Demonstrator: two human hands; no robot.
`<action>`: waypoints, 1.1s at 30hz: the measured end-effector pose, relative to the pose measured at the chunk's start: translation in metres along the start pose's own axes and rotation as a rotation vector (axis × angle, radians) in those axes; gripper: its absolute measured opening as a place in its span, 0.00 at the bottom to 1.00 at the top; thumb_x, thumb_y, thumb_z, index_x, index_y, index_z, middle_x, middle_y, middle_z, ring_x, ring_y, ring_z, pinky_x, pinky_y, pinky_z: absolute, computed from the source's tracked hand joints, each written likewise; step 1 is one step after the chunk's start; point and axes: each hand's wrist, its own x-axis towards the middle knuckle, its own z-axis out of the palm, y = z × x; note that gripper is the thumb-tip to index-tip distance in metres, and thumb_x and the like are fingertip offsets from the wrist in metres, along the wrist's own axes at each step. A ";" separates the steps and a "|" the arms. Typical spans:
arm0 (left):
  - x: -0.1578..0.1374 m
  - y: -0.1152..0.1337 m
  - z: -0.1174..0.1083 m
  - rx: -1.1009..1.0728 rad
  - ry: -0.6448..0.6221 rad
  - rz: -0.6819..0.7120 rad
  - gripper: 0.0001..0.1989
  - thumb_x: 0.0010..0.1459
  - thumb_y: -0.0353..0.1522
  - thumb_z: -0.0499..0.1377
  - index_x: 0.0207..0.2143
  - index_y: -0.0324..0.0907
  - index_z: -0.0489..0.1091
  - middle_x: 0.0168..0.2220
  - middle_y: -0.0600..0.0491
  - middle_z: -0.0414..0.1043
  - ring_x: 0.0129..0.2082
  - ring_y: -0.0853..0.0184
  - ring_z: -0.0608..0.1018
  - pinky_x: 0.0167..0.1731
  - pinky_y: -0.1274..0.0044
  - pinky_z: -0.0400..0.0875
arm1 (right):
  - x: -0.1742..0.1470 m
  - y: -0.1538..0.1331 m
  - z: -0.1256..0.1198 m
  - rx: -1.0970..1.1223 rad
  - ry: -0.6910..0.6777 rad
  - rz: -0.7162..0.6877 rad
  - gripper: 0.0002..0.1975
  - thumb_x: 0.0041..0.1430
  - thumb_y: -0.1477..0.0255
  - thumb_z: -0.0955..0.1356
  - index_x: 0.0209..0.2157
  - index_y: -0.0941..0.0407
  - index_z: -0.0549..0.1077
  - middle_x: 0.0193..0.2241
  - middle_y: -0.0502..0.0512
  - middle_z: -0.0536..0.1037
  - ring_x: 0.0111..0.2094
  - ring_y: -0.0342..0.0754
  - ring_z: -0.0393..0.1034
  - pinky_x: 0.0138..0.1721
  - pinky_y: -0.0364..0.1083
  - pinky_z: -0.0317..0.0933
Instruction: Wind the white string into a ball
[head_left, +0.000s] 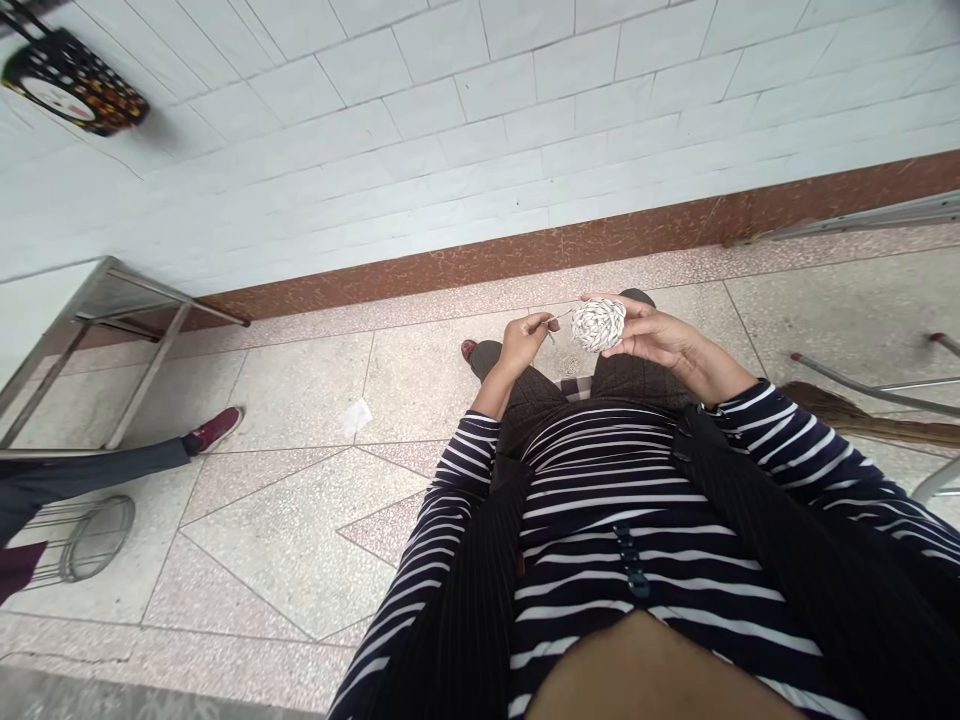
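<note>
— Above the lap, what's each hand on?

— Right hand [660,335] cups a round ball of white yarn flecked w/ dark [598,324], fingers [626,305] curled over its top and far side, gripping it. Left hand [523,340] is just beside the ball, fingers pinched shut on a thin strand [559,320] running to it. Ball sits over the knees, clear of the floor.

— Room around them?

— Plenty in front: bare speckled terrazzo floor [300,520] up to the red-brown skirting strip [525,250] at the foot of the white tiled wall. Left side, well apart: grey metal frame table [112,320], another person's leg w/ a dark red shoe [217,428], a small scrap of white paper [358,417]. Right side, nearer: grey metal rods [862,385] and a brown broom head [847,412] close to the right sleeve's edge.
</note>
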 end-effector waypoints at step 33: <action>0.005 0.004 0.053 -0.191 -0.350 0.073 0.19 0.65 0.39 0.68 0.55 0.40 0.79 0.46 0.44 0.85 0.49 0.59 0.85 0.59 0.65 0.74 | 0.001 -0.062 0.052 -0.536 0.249 -0.342 0.26 0.43 0.77 0.80 0.45 0.48 0.77 0.46 0.54 0.80 0.54 0.62 0.75 0.48 0.57 0.80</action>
